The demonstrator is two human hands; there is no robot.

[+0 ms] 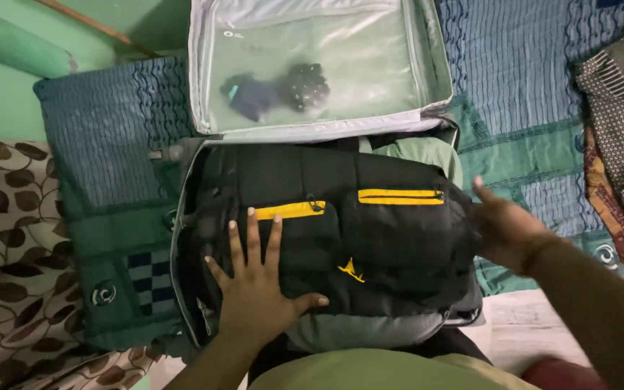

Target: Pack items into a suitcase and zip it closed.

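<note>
A black backpack with two yellow zip strips lies flat inside the lower half of an open grey suitcase. My left hand rests palm down on the backpack's left part, fingers spread. On the bag's right end my right hand presses against its side, with the fingertips tucked behind the edge. The suitcase lid stands open behind, and dark small items show through its clear pocket. A green cloth peeks out under the backpack's far edge.
The suitcase lies on a bed with a blue and green patterned cover. A brown leaf-print sheet lies to the left, a dotted dark cloth at the right. A green wall is at the back left.
</note>
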